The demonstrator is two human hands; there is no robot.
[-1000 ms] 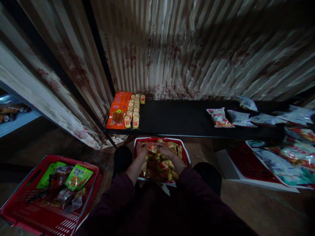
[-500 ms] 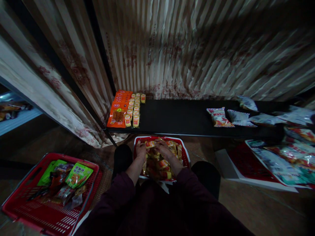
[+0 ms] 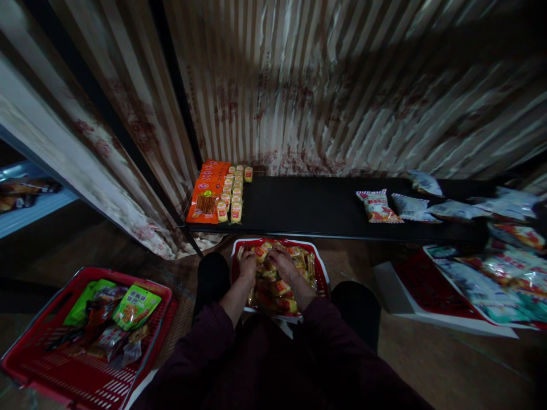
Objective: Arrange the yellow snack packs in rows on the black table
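Note:
A red basket with a white rim sits between my knees, filled with small wrapped snack packs in clear and yellow film. My left hand is inside its left part, fingers closed on the edge of a yellow snack pack that lies tilted between my hands. My right hand reaches in just right of that pack, its fingers curled down among the packs. What its fingertips grip is hidden. On the black shelf ahead, similar yellow packs stand in rows beside flat orange bags.
A red basket with green and dark snack bags stands at left. To the right on the shelf lie several puffed bags. Below them, another red-and-white basket holds more bags. A black post rises at the shelf's left end.
The yellow snack pack between my hands has turned to a tilt. My left hand has shifted slightly right. The view has moved a little.

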